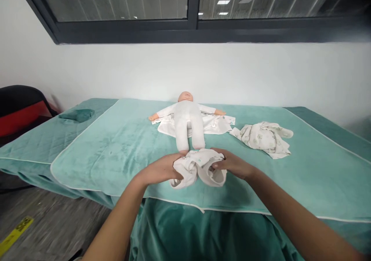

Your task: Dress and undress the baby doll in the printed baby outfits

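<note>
Two bare hands reach in from the bottom of the view, each with its grip closed on a small white garment. The left hand pinches the garment's left side, fingers over the top edge and thumb at a round opening. The right hand pinches the other side in the same way, its thumb by the second opening. Between them the cloth hangs in two short, wide tubes, their openings toward the wearer of the camera, with small printed marks near the top.

The garment is held over the near part of a bed, just in front of the feet of a doll; whether cloth and feet touch cannot be told. The doll lies with its head toward the wall, arms stretched out to both sides and legs slightly apart. Its body is white, its head and hands peach-coloured. A white printed top is spread flat beneath it, showing on both sides. To the right, near one edge of that top, lies a crumpled cream garment with a small print.

The bed has a soft teal cover with pale piping and a round hollow at its left end. Beyond it stand a white wall and a dark-framed window.
</note>
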`<action>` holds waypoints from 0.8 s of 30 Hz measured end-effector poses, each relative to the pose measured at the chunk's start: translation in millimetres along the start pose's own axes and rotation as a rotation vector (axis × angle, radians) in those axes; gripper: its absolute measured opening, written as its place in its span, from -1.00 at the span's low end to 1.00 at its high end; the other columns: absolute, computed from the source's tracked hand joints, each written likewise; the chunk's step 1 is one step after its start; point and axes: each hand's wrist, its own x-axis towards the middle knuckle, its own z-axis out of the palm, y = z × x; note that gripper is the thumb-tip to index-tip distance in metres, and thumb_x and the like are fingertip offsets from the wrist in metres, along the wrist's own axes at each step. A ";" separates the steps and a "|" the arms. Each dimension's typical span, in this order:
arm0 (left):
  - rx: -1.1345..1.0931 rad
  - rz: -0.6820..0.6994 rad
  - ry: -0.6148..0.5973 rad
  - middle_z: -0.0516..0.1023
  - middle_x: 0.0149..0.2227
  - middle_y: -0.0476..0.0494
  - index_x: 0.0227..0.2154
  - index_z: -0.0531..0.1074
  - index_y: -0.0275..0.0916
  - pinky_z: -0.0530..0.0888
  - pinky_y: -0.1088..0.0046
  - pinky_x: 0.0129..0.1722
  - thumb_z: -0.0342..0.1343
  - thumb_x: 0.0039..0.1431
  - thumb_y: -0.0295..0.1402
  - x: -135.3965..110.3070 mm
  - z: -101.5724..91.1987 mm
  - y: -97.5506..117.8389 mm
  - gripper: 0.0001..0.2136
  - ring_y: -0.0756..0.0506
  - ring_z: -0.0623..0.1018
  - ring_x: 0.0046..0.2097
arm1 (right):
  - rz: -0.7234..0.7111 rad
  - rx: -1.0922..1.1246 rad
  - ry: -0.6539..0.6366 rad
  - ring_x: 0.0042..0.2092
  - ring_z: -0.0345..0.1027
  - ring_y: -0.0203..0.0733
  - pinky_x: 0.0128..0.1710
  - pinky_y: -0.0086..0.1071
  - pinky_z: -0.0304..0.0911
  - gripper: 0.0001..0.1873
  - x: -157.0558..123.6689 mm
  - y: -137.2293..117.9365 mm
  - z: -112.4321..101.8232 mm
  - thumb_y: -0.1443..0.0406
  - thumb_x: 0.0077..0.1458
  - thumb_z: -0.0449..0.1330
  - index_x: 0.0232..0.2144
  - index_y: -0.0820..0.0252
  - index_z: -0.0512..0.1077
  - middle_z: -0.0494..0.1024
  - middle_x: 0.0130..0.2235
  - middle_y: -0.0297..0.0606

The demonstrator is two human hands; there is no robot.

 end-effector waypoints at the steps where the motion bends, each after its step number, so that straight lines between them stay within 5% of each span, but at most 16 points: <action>1: 0.011 0.027 -0.039 0.48 0.17 -0.05 0.10 0.41 -0.13 0.37 0.26 0.17 0.18 0.02 -0.44 -1.4 -5.5 5.3 -0.49 -0.23 0.47 0.15 | -0.006 0.018 -0.047 -0.17 0.44 -0.08 -0.17 -0.26 0.30 -0.48 -0.7 -6.9 -1.8 0.08 -0.03 0.38 -0.06 0.21 0.48 0.58 -0.17 -0.20; 4: 0.053 0.055 -0.086 0.51 0.12 -0.12 0.04 0.45 -0.19 0.39 0.23 0.15 0.21 0.02 -0.39 0.9 -22.3 18.1 -0.55 -0.27 0.48 0.13 | -0.012 -0.073 -0.132 -0.19 0.45 -0.09 -0.18 -0.27 0.31 -0.51 3.7 -34.1 -3.0 0.09 0.02 0.35 -0.04 0.19 0.48 0.58 -0.23 -0.23; 12: 0.005 0.062 -0.364 0.57 0.05 -0.17 0.09 0.41 -0.18 0.45 0.23 0.07 0.43 -0.18 -0.29 4.3 -71.6 63.4 -0.32 -0.26 0.51 0.09 | -0.052 -0.706 -0.040 -0.18 0.41 -0.06 -0.24 -0.30 0.25 -0.55 12.7 -136.1 1.9 -0.01 -0.01 0.31 -0.15 0.13 0.47 0.56 -0.15 -0.23; 17: 0.070 0.072 -0.446 0.62 -0.11 -0.10 -0.05 0.50 -0.18 0.47 0.32 -0.01 0.40 -0.10 -0.22 -4.4 -78.9 77.8 -0.51 -0.20 0.55 -0.01 | -0.055 -1.030 -0.129 -0.13 0.41 0.04 -0.25 -0.30 0.20 -0.54 10.6 -163.5 16.6 -0.02 -0.09 0.32 -0.16 0.03 0.49 0.58 -0.13 -0.26; 19: 0.116 0.028 -0.325 0.61 -0.17 -0.07 -0.18 0.53 -0.19 0.47 0.38 -0.11 0.30 0.02 -0.16 -8.1 -77.1 75.9 -0.68 -0.16 0.55 -0.09 | -0.039 -1.050 -0.221 -0.10 0.41 0.06 -0.24 -0.31 0.20 -0.55 11.8 -163.6 21.2 0.00 -0.13 0.34 -0.16 -0.03 0.49 0.59 -0.12 -0.30; 24: 0.088 0.112 0.346 0.50 -0.35 -0.02 -0.42 0.44 -0.25 0.40 0.44 -0.27 0.27 -0.02 -0.26 -10.0 -70.6 70.0 -0.81 -0.06 0.48 -0.27 | -0.012 -0.881 -0.240 -0.26 0.35 -0.10 -0.34 -0.34 0.14 -0.58 23.8 -156.0 24.1 -0.06 -0.03 0.28 -0.26 0.08 0.46 0.53 -0.25 -0.30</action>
